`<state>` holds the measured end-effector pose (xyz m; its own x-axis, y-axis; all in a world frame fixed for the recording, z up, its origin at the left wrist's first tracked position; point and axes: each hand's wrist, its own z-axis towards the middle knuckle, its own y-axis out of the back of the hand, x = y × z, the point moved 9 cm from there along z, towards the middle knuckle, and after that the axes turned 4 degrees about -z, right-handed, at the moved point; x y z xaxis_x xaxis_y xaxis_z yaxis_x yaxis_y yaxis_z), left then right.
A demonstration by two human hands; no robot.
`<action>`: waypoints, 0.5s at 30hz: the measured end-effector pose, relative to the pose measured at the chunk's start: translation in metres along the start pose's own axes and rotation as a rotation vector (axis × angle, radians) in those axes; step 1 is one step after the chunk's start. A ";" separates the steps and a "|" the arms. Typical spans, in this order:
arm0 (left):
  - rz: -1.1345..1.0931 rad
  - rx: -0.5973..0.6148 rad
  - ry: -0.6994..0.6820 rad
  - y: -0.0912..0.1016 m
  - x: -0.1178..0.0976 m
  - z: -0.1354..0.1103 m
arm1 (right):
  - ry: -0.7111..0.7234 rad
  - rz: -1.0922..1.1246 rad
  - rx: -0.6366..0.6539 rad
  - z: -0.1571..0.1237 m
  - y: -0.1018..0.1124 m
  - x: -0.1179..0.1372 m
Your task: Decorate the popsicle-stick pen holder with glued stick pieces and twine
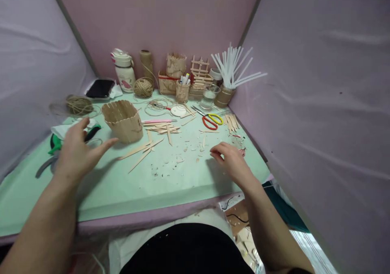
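The left hand [74, 154], thumb and fingers apart, seems to reach towards the tan wooden-slat container [129, 128]; gripping calls for closing them. The right hand [233, 160] curls, fingertip contact unclear.

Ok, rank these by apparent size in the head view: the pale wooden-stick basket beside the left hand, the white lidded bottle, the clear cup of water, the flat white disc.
1. Pale wooden-stick basket (also nearest the camera)
2. White lidded bottle
3. Clear cup of water
4. Flat white disc
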<state>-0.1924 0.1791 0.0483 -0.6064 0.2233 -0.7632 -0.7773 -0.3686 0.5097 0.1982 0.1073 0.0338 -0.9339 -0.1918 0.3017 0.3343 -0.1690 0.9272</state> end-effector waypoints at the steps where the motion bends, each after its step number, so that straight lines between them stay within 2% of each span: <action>1: 0.116 -0.136 -0.042 0.011 -0.019 -0.013 | 0.011 -0.025 0.023 0.003 -0.007 0.003; 2: 0.176 -0.212 -0.072 0.014 -0.037 -0.026 | 0.017 -0.051 0.044 0.006 -0.014 0.006; 4: 0.145 -0.184 -0.186 -0.010 -0.076 -0.047 | 0.016 -0.098 0.075 0.011 -0.024 0.008; 7: 0.076 0.399 -0.291 -0.109 -0.119 -0.071 | 0.003 -0.142 0.102 0.015 -0.033 0.008; 9: 0.132 0.650 -0.300 -0.161 -0.132 -0.086 | 0.017 -0.167 0.117 0.016 -0.036 0.010; 11: 0.197 0.766 -0.315 -0.195 -0.139 -0.093 | 0.041 -0.194 0.132 0.016 -0.039 0.013; 13: 0.255 0.808 -0.304 -0.214 -0.141 -0.097 | 0.060 -0.208 0.150 0.016 -0.042 0.016; 15: 0.300 0.832 -0.290 -0.225 -0.142 -0.100 | 0.069 -0.203 0.182 0.015 -0.047 0.017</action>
<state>0.0850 0.1398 0.0018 -0.7324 0.4812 -0.4817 -0.3835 0.2930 0.8758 0.1646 0.1264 -0.0010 -0.9666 -0.2379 0.0958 0.1072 -0.0355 0.9936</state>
